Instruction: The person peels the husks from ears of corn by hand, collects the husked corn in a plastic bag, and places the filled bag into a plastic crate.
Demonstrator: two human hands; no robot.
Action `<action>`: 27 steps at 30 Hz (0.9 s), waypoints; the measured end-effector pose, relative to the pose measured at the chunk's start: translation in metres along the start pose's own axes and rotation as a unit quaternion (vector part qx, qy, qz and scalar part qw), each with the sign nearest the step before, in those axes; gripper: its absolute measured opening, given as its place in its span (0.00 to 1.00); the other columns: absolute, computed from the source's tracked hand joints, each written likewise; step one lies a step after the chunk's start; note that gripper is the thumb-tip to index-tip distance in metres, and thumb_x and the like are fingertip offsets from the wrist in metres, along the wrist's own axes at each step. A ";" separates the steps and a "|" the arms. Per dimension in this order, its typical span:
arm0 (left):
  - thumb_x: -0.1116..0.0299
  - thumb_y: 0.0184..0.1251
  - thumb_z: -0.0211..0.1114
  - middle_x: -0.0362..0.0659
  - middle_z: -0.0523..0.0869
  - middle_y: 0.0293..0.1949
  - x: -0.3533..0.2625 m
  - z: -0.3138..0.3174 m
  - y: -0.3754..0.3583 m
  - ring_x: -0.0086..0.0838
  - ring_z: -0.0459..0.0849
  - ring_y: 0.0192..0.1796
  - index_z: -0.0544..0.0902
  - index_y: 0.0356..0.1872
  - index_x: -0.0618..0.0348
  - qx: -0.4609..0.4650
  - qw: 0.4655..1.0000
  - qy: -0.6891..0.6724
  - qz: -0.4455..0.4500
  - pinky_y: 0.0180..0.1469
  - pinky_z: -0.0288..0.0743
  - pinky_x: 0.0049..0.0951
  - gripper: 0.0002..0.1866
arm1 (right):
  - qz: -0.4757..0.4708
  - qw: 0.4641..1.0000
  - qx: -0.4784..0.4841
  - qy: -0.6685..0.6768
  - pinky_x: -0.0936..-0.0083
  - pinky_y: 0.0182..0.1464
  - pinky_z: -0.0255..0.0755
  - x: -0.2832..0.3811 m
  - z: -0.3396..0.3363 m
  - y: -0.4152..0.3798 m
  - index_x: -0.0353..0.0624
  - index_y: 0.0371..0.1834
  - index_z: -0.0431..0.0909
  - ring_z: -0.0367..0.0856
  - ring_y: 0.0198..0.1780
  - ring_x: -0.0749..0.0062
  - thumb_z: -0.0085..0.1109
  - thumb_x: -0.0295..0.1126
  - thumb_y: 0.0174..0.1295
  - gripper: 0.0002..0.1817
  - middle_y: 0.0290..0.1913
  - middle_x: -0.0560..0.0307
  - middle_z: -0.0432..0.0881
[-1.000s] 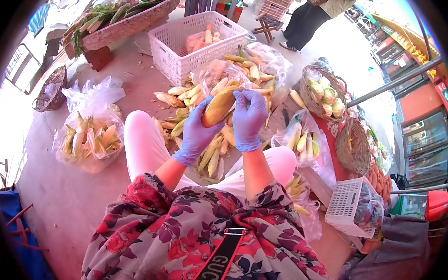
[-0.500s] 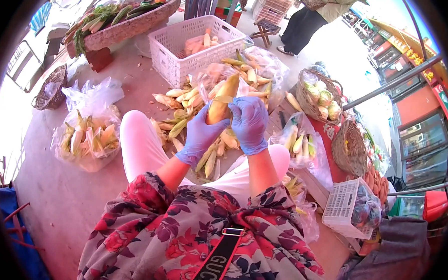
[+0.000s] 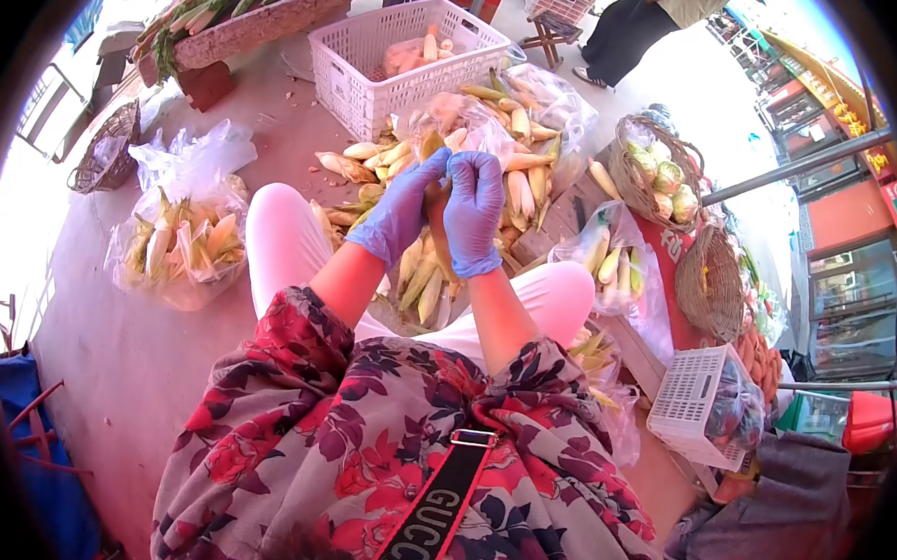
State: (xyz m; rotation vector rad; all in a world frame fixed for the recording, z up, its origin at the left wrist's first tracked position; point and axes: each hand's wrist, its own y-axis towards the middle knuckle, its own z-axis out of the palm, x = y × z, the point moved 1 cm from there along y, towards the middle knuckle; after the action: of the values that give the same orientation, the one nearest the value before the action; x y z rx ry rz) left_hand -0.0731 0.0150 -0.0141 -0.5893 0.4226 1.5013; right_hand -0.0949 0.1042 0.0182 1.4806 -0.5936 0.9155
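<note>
Gripping 1 yellow-husked corn ear [image 3: 436, 211]: blue-gloved left hand [image 3: 401, 213] | blue-gloved right hand [image 3: 474, 209] closed, contents hidden | pale bare cobs [image 3: 431, 47] crated; leafy ears [image 3: 430, 297] unpeeled

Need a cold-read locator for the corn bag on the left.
Start at the big white crate at the top, then go down and left to the floor beside the seated person's left knee. The clear plastic bag of corn sits there, below a wicker basket. It's the only corn bag left of both knees.
</note>
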 end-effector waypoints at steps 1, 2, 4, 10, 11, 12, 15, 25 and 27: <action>0.60 0.69 0.50 0.40 0.79 0.43 -0.004 0.002 0.003 0.26 0.78 0.46 0.73 0.48 0.56 -0.024 0.997 0.067 0.037 0.52 0.71 0.26 0.13 | 0.007 1.000 0.003 -0.019 0.77 0.28 0.68 -0.003 0.004 -0.002 0.39 0.30 0.70 0.71 0.23 0.74 0.52 0.24 0.61 0.03 0.23 0.57 0.73; 0.57 0.69 0.51 0.40 0.79 0.38 0.002 -0.008 0.015 0.26 0.78 0.41 0.74 0.43 0.56 -0.048 0.996 0.064 0.049 0.48 0.72 0.24 0.14 | -0.042 0.996 0.018 -0.070 0.74 0.28 0.68 -0.014 0.007 -0.004 0.40 0.31 0.70 0.73 0.23 0.67 0.52 0.25 0.61 0.03 0.23 0.54 0.74; 0.53 0.68 0.52 0.42 0.79 0.33 0.009 -0.044 0.037 0.27 0.78 0.35 0.76 0.38 0.59 0.010 0.993 -0.107 -0.043 0.40 0.74 0.23 0.17 | -0.107 0.982 0.091 -0.130 0.70 0.27 0.69 -0.020 0.012 -0.009 0.41 0.32 0.69 0.76 0.23 0.58 0.52 0.26 0.60 0.03 0.24 0.51 0.76; 0.47 0.69 0.45 0.50 0.78 0.28 -0.030 -0.059 0.046 0.37 0.79 0.24 0.71 0.41 0.65 -0.240 0.969 -0.045 0.036 0.28 0.78 0.33 0.25 | -0.122 0.925 0.338 -0.126 0.67 0.26 0.70 0.018 -0.001 -0.041 0.43 0.34 0.69 0.78 0.26 0.55 0.54 0.28 0.59 0.04 0.25 0.52 0.78; 0.47 0.68 0.46 0.50 0.79 0.30 -0.029 -0.068 0.053 0.38 0.80 0.26 0.71 0.43 0.64 -0.242 0.968 -0.059 0.025 0.31 0.79 0.36 0.25 | -0.120 0.925 0.336 -0.128 0.67 0.26 0.71 0.021 -0.005 -0.043 0.42 0.34 0.69 0.78 0.26 0.55 0.54 0.28 0.59 0.05 0.25 0.52 0.78; 0.48 0.68 0.46 0.50 0.79 0.33 -0.028 -0.076 0.062 0.38 0.81 0.28 0.70 0.45 0.63 -0.242 0.968 -0.070 0.015 0.34 0.80 0.38 0.24 | -0.119 0.927 0.332 -0.129 0.67 0.27 0.71 0.023 -0.009 -0.043 0.42 0.35 0.69 0.79 0.26 0.55 0.55 0.27 0.59 0.05 0.25 0.52 0.79; 0.48 0.68 0.45 0.51 0.81 0.34 -0.027 -0.080 0.078 0.40 0.81 0.31 0.70 0.46 0.65 -0.230 0.970 -0.074 -0.010 0.37 0.80 0.40 0.25 | -0.126 0.927 0.320 -0.149 0.68 0.27 0.71 0.033 -0.017 -0.040 0.41 0.35 0.69 0.79 0.26 0.55 0.55 0.27 0.59 0.05 0.26 0.52 0.79; 0.41 0.67 0.40 0.52 0.78 0.48 -0.146 -0.107 0.075 0.39 0.78 0.48 0.68 0.56 0.65 -0.225 0.952 -0.031 0.203 0.54 0.73 0.38 0.34 | 0.052 0.973 0.149 -0.168 0.79 0.29 0.71 0.021 -0.054 -0.046 0.40 0.35 0.74 0.79 0.26 0.71 0.55 0.34 0.62 0.08 0.26 0.56 0.80; 0.42 0.65 0.47 0.49 0.80 0.43 -0.142 -0.075 0.063 0.37 0.80 0.41 0.69 0.53 0.66 -0.191 0.959 -0.048 0.205 0.49 0.76 0.36 0.33 | 0.142 0.976 0.136 -0.094 0.80 0.32 0.71 -0.004 -0.044 -0.021 0.40 0.38 0.75 0.78 0.28 0.76 0.57 0.38 0.62 0.12 0.27 0.59 0.80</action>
State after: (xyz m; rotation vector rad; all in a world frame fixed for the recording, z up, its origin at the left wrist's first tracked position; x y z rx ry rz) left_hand -0.1342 -0.1452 0.0056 -0.7589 0.1814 2.0252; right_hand -0.0894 0.1497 0.0007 1.7709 -0.8608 1.1188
